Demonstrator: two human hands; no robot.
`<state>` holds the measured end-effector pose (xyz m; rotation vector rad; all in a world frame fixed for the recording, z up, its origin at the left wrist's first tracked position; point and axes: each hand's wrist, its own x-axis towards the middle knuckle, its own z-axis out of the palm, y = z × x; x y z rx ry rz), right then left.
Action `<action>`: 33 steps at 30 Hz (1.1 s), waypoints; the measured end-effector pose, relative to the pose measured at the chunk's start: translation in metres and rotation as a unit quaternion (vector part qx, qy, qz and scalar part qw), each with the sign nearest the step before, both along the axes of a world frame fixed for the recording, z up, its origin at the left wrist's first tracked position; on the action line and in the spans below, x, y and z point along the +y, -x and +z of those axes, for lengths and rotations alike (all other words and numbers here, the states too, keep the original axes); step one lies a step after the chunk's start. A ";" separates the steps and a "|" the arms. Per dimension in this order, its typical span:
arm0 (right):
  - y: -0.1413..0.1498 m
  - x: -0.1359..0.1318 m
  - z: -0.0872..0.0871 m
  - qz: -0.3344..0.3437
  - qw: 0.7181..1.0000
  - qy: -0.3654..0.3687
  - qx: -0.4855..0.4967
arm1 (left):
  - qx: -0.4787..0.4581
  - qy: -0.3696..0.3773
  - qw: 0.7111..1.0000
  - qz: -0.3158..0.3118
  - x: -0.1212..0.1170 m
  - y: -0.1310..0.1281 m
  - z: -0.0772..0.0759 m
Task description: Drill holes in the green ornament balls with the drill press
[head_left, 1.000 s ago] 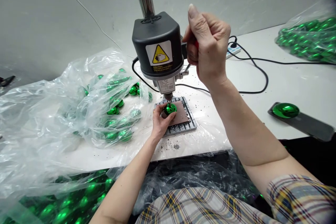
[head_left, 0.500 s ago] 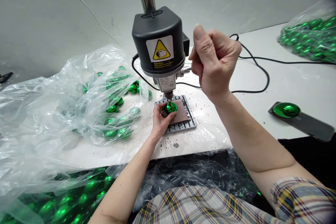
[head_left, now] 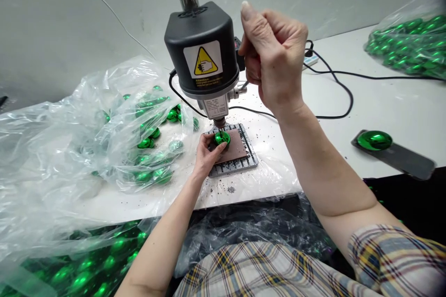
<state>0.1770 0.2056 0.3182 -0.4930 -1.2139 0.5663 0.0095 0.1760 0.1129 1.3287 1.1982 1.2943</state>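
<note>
A shiny green ball [head_left: 222, 138] rests on a brown board, pinched between the thumb and fingers of my left hand [head_left: 208, 152]. Directly over it is the chuck [head_left: 219, 122] of a small black drill press [head_left: 200, 48]. Whether the bit touches the ball is too small to tell. My right hand [head_left: 275, 51] is raised beside the motor housing, its fingers curled round the end of the metal feed lever [head_left: 243, 87]; most of the lever is hidden by the fist. Beneath the ball, the brown board [head_left: 237, 145] lies on the slotted grey base [head_left: 249, 160], with dark shavings scattered around.
Crumpled clear plastic [head_left: 69, 134] covers the table's left side, with green balls [head_left: 145, 143] under it. More bagged balls [head_left: 411, 46] lie at the back right. A phone [head_left: 411, 162] carries one green ball [head_left: 375, 140]. A black cable [head_left: 344, 113] loops behind my right arm.
My right hand has risen relative to the drill press. The whole view has shifted slightly. My left hand still holds the green ball under the chuck.
</note>
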 end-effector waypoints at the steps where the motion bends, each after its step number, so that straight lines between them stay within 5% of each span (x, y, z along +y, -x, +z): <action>1: 0.000 0.000 0.001 -0.002 1.000 0.007 -0.003 | 0.006 -0.007 1.000 0.009 0.000 -0.001 -0.001; 14: 0.003 0.000 -0.001 -0.036 0.999 0.007 -0.007 | 0.012 -0.028 0.999 0.031 0.003 0.002 -0.012; 33: 0.003 -0.003 -0.001 0.009 0.999 -0.031 0.033 | -0.008 -0.062 0.998 0.022 0.000 -0.006 -0.012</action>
